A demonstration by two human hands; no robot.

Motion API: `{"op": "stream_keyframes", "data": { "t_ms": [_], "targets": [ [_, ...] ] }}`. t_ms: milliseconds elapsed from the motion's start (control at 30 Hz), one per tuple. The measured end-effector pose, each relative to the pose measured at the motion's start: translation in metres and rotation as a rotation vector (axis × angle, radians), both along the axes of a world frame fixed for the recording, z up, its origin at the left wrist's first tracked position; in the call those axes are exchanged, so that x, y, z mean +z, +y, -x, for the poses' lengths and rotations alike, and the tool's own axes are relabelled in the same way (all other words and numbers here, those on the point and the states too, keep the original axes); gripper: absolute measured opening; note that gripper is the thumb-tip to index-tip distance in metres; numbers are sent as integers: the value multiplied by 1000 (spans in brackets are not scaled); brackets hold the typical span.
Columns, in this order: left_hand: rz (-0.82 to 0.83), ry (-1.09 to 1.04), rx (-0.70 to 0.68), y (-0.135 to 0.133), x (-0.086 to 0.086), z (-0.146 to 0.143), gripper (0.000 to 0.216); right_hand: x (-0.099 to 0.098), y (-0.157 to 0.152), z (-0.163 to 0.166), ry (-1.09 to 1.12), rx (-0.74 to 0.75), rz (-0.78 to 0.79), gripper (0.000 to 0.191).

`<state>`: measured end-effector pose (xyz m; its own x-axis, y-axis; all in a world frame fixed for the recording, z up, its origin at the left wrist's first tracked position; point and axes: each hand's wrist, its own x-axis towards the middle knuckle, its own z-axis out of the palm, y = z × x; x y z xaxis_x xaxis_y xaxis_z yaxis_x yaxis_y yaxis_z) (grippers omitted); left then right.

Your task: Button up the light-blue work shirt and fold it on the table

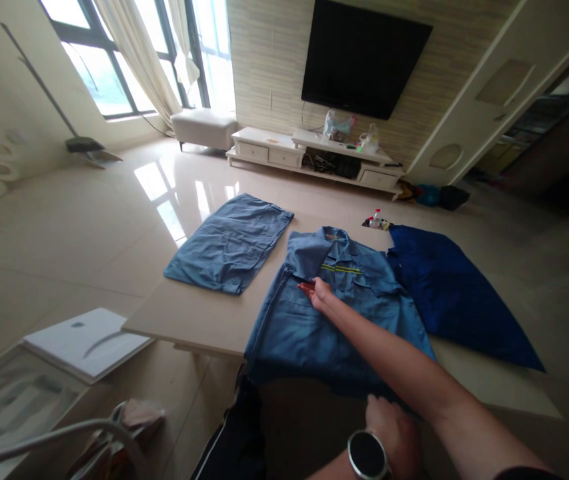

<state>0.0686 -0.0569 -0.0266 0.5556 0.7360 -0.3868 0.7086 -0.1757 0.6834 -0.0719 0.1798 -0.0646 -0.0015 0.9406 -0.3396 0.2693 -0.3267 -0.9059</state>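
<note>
A blue-grey work shirt (344, 333) with a collar and yellow chest stripes lies front up on the table, its lower edge at the near side. One short sleeve (309, 253) is folded inward over the chest. At that sleeve's end is my right hand (317, 293), palm turned up and fingers stretched out to the left. My left hand (389, 427), with a round watch at its wrist, is curled closed by the shirt's hem at the near table edge. Its fingertips are hidden, so I cannot see what they hold.
Folded blue-grey trousers (229, 243) lie on the table (199, 320) at left, and a dark blue cloth (454, 293) at right. Bottles with red caps (377, 217) stand behind. A white box (89, 343) is at lower left; a TV cabinet (274, 153) stands along the far wall.
</note>
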Motion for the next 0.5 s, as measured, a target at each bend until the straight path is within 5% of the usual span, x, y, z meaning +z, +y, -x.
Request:
{"op": "stream_keyframes", "data": {
  "t_ms": [267, 500],
  "targets": [
    [-20, 72, -49, -16, 12, 21, 51, -5, -3, -15, -28, 21, 116, 23],
    [37, 93, -41, -7, 7, 18, 54, 6, 2, -23, -582, 283, -240, 14]
  ]
}}
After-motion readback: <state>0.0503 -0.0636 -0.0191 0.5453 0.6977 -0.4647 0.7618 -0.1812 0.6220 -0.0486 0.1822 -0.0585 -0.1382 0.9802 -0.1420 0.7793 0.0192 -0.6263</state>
